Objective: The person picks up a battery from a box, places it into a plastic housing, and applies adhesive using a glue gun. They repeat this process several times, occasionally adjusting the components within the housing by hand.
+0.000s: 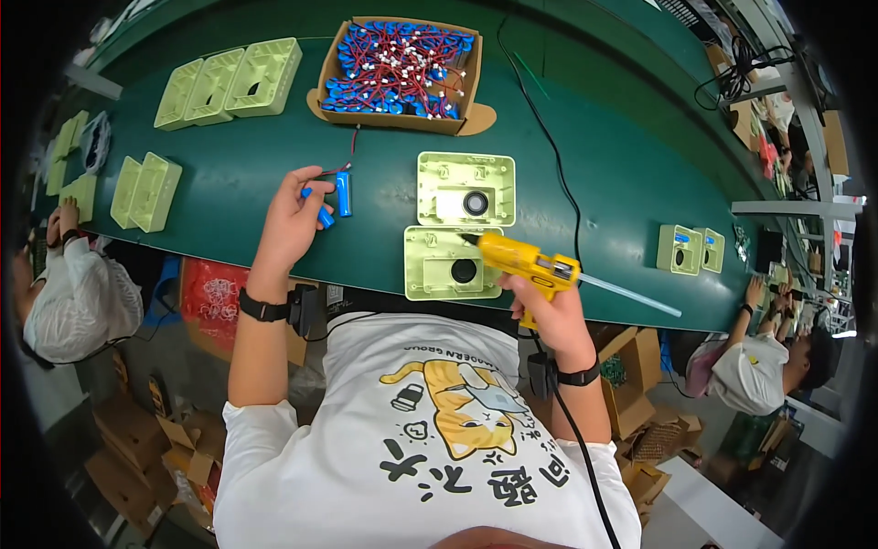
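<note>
Gripping a yellow glue gun (512, 252) by its handle, the right hand (546, 306) in the head view is closed around it, the barrel lying across toward the person's left. That hold seems meant to aim the black nozzle (470, 239) down into the near case (416, 282), whose inside it overhangs; whether the tip touches anything is too small to tell. A pale glue stick (631, 295) juts well out of the gun's back, clear of the wrist.

The left hand (297, 210) has its fingers bent around a blue battery (326, 218), gripping it partly hidden. A second battery (344, 194) with a red wire lies just beyond the fingertips; I cannot tell whether they touch it. Holding these left of the cases probably leaves the gun's side unobstructed.

The near case and the far case (425, 189), both pale green, sit on the counter (622, 183) in front of the person, one behind the other, open sides up, likely so their insides can be reached. Each has a round black part inside.

Behind them, an open carton (393, 119) full of wired batteries stands within apparent reach. More cases (261, 105) are lined up at far left, and a pair (679, 256) on the right contains blue pieces.
</note>
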{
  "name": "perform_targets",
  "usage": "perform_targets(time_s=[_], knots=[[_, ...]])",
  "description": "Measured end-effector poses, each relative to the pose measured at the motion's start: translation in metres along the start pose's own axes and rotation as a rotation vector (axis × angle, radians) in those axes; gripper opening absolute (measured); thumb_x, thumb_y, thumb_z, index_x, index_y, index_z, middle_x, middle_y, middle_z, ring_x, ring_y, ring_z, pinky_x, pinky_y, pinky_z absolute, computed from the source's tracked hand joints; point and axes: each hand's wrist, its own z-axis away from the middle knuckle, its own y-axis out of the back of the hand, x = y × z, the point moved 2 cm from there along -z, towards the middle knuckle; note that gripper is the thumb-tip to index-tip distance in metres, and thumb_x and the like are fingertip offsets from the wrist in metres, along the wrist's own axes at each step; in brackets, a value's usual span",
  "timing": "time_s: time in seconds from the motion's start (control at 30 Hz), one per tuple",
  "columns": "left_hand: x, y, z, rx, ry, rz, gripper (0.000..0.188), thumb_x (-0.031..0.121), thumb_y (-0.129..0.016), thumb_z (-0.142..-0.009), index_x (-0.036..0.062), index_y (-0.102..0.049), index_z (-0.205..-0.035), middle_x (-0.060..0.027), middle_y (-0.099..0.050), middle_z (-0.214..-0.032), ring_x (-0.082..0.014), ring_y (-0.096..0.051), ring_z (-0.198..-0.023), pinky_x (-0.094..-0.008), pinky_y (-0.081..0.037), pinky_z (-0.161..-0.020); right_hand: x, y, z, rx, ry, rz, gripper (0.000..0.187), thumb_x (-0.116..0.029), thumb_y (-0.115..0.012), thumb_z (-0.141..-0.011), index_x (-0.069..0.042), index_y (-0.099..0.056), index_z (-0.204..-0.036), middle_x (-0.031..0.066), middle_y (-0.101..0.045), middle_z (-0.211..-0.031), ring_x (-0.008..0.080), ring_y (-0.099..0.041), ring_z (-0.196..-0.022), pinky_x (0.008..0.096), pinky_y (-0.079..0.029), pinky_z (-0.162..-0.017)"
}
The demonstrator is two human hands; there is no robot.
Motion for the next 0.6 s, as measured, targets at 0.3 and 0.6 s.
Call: perform_targets(time_s=[0.3,0.6], knots=[[-0.009,0.005,0.045,-0.026,-0.091,0.171,0.044,0.001,-0.07,-0.113,-0.0023,-0.06,-0.155,-0.0109,-0.077,-0.128,-0.0126,-0.074,-0.107,-0.029,-0.062,-0.092,-0.015,-0.044,-0.019,0.041,0.177,0.601,0.034,-0.024,-0.078,-0.109,0.001,-0.079,-0.132,0.0119,-0.085,-0.105,0.0237,-0.078,-0.084,0.0359,-0.061,-0.079],[0.0,0.029,0.067,0.097,-0.188,-0.473,0.026,0.0,-0.08,-0.106,-0.0026,-0.078,-0.132,-0.0091,-0.073,-0.113,-0.0135,-0.07,-0.087,-0.0292,-0.058,-0.077,-0.018,-0.05,-0.022,0.013,0.096,0.521,0.036,-0.023,-0.079,-0.109,0.002,-0.078,-0.135,0.014,-0.085,-0.106,0.0251,-0.079,-0.092,0.037,-0.061,-0.085]])
